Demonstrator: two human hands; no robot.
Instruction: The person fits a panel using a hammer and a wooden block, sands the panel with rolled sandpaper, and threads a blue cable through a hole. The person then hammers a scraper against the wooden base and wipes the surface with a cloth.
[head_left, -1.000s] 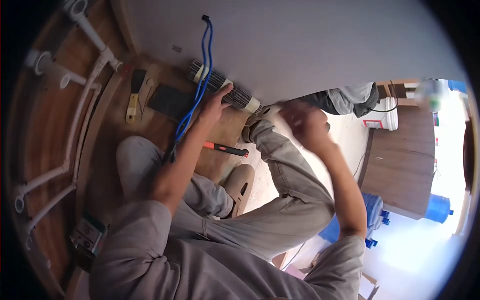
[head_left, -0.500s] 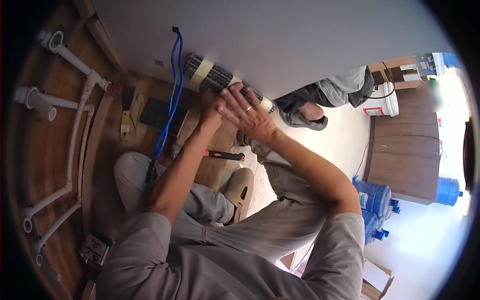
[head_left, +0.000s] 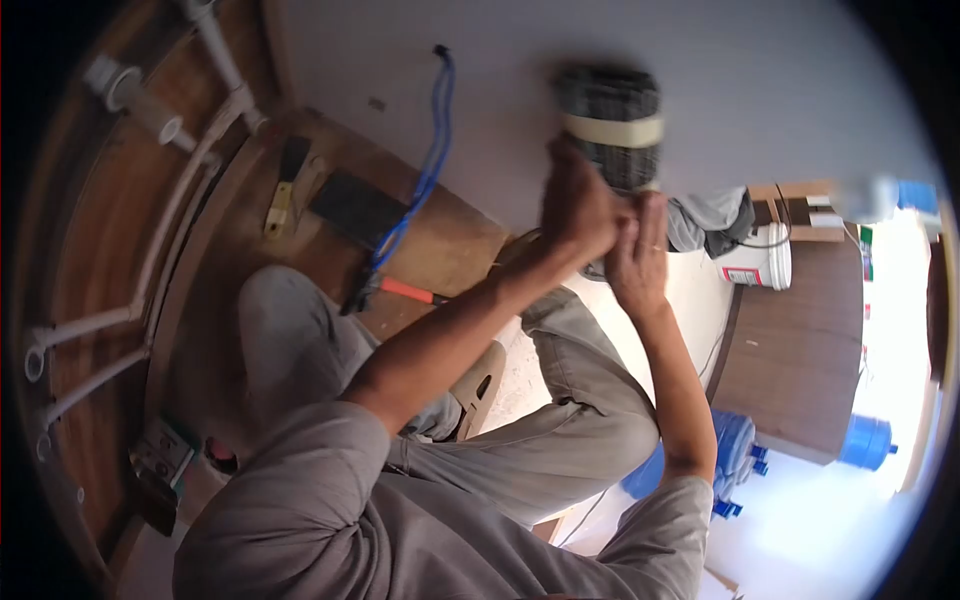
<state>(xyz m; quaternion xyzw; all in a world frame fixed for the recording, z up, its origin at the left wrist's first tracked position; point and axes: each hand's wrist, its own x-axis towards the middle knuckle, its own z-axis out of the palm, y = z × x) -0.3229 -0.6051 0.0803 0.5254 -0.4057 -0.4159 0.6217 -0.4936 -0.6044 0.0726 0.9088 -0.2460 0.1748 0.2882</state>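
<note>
A dark ribbed block (head_left: 612,88), wrapped with a cream tape band, is against the grey wall (head_left: 500,110); motion blurs its edges. My left hand (head_left: 580,205) is closed round its lower left side, thumb pointing up. Close beside it, my right hand (head_left: 638,255), with a ring on one finger, has its fingers stretched straight, their tips at the block's lower end. How far the right fingers touch the block is hard to make out. Blue cables (head_left: 435,150) hang out of the wall to the left.
On the floor left are a scraper (head_left: 283,195), a dark flat plate (head_left: 350,210) and an orange-handled tool (head_left: 408,291). White pipes (head_left: 150,260) line the left side. Another person's clothing (head_left: 700,220), a white bucket (head_left: 757,260) and blue water bottles (head_left: 735,440) are at right.
The block has moved right along the wall and turned from slanted to nearly upright. Both hands went with it; my right hand slid from its face to its lower end. The view has shifted too.
</note>
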